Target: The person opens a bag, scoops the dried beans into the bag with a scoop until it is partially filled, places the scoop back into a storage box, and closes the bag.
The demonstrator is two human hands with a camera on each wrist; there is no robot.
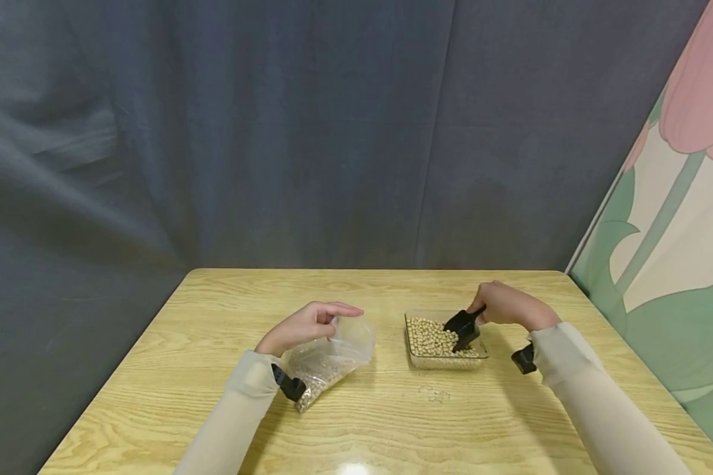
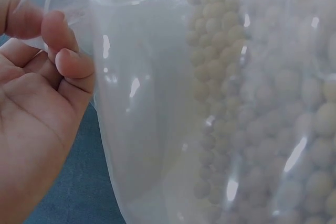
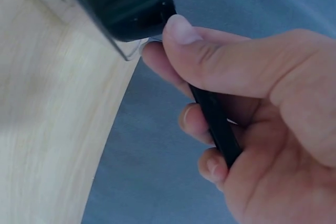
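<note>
My left hand (image 1: pixel 302 328) pinches the upper edge of a clear plastic bag (image 2: pixel 152 98); its mouth stands open to the right in the head view. Pale round beans (image 2: pixel 215 30) lie inside the bag. My right hand (image 1: pixel 508 305) grips the thin handle of a black scoop (image 1: pixel 465 326), thumb along the handle's top in the right wrist view. The scoop's bowl is down among the soybeans (image 1: pixel 430 338) in a clear rectangular container (image 1: pixel 448 362). How much the scoop's bowl holds cannot be told.
Everything stands on a light wood-grain table (image 1: pixel 380 435). Small dark marks (image 1: pixel 434 394) show on the tabletop in front of the container. A dark blue curtain (image 1: pixel 309 138) hangs behind, and a flower-patterned panel (image 1: pixel 659 264) stands at the right. Each wrist wears a black camera.
</note>
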